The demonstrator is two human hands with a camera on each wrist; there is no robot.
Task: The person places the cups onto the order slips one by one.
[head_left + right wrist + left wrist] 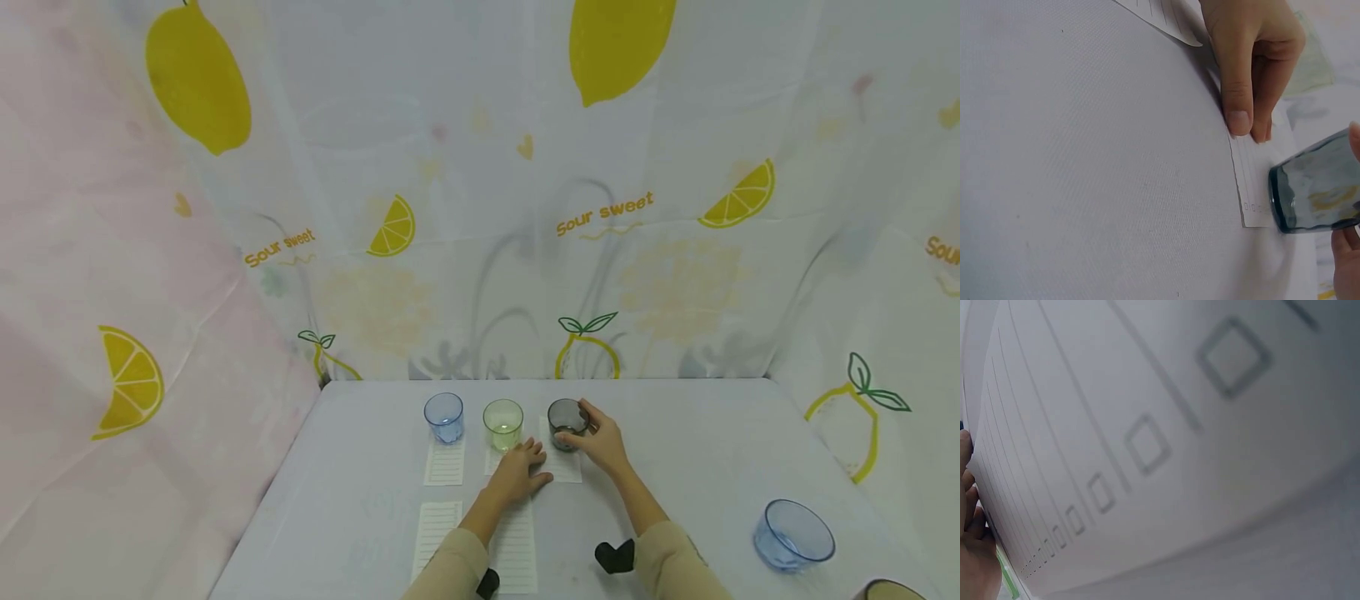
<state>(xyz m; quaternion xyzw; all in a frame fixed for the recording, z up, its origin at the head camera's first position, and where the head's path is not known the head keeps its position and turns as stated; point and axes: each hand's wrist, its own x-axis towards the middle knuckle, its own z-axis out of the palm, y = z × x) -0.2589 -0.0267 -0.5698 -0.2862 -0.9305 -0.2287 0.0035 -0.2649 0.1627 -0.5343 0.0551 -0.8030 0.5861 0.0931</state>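
Note:
My right hand (604,443) grips a grey glass (564,414) at its side, thumb and fingers on opposite sides. Seen from the right wrist, this glass (1310,187) has its base at a lined paper slip (1254,181); whether it touches is unclear. My left hand (516,475) lies just left of it, fingers extended, with thumb and fingertips at that slip in the right wrist view. Beyond the left hand stands a green glass (502,421), and left of that a blue glass (445,417). Lined paper (1079,419) fills most of the left wrist view.
Two longer lined sheets lie nearer me, one to the left (435,529) and one partly under my left forearm (516,554). A blue glass bowl (793,537) stands at the right, with a brownish vessel (890,590) cut off below it. Lemon-print cloth (465,183) surrounds the white table (330,500).

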